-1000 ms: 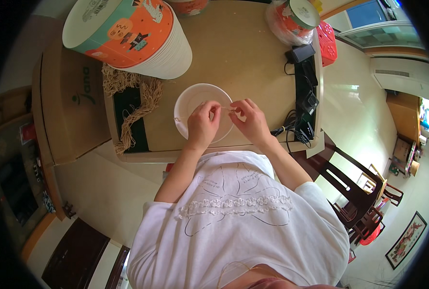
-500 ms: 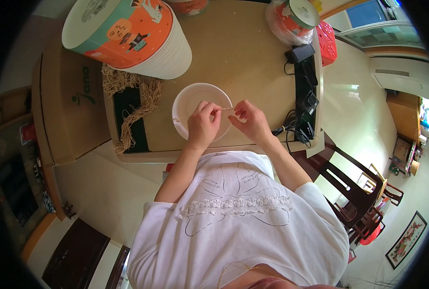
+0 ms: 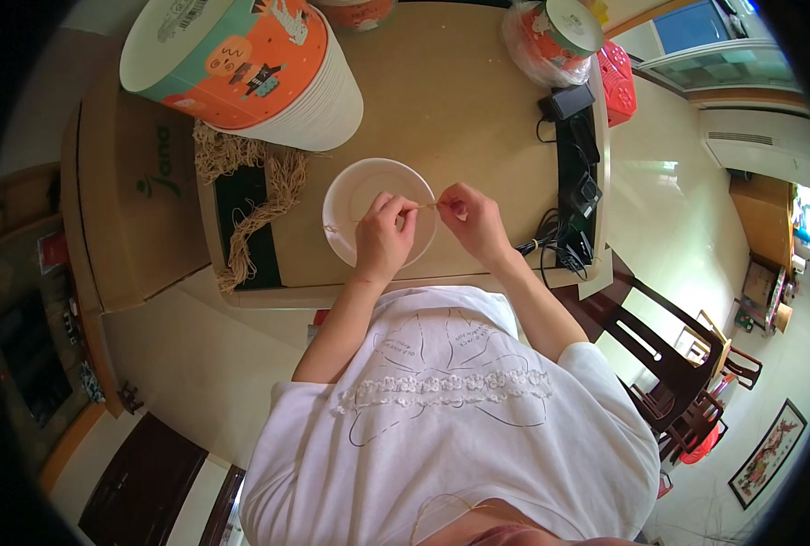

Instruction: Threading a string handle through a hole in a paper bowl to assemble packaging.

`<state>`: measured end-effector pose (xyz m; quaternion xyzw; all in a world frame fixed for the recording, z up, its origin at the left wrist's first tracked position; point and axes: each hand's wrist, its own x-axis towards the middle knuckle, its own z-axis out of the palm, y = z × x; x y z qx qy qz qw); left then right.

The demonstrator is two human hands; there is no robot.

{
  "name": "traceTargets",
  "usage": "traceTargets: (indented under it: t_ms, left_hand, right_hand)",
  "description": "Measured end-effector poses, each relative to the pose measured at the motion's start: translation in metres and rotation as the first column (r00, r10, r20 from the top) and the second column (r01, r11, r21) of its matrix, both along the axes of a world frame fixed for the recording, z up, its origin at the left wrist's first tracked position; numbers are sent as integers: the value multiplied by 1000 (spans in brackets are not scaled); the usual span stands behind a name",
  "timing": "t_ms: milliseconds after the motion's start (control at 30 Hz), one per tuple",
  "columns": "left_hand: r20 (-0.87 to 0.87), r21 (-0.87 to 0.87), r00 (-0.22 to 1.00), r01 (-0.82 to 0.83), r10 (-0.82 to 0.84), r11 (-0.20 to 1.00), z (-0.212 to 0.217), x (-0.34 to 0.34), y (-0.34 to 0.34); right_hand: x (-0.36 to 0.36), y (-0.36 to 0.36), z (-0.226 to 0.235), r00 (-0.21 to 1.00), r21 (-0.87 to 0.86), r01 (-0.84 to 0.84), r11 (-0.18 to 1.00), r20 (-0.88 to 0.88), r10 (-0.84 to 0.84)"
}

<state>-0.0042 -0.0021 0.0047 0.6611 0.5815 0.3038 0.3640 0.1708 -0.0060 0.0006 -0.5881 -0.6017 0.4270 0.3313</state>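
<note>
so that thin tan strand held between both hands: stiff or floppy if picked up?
Probably fairly stiff: the strand spans straight between the left hand and right hand over the white bowl. Likely very light and snappable, given how thin it looks.

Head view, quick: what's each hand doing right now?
Left hand: closed, pinching a thin strand over the white bowl.
Right hand: closed, pinching the same strand's other end.

On my screen I see a large orange-and-teal cardboard drum (image 3: 241,68) lying on the tan table (image 3: 441,100), a heap of frayed jute twine (image 3: 259,196) beside it, black chargers and cables (image 3: 573,182), and a dark wooden chair (image 3: 669,364).
</note>
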Motion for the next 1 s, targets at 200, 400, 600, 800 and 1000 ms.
traceTargets:
  t_ms: [200, 400, 600, 800, 1000]
  left_hand:
    - [-1, -16, 1000, 18, -18, 1000, -1, -3, -2]
    - [-14, 0, 1000, -23, 23, 1000, 0, -4, -3]
    - [-102, -22, 994, -31, 28, 999, -7, -11, -2]
    - [-50, -63, 998, -40, 37, 997, -2, -6, 0]
    - [-46, -26, 999, -7, 5, 1000, 0, -3, 1]
  right_hand:
    - [-13, 0, 26, 984, 143, -59, 988, 176, 33]
    - [-17, 4, 12, 958, 191, -132, 973, 275, 76]
    - [-15, 3, 8, 960, 145, -122, 982, 267, 80]
    - [-10, 0, 25, 995, 39, -45, 998, 94, 41]
    - [-4, -2, 23, 989, 54, -26, 998, 149, 17]
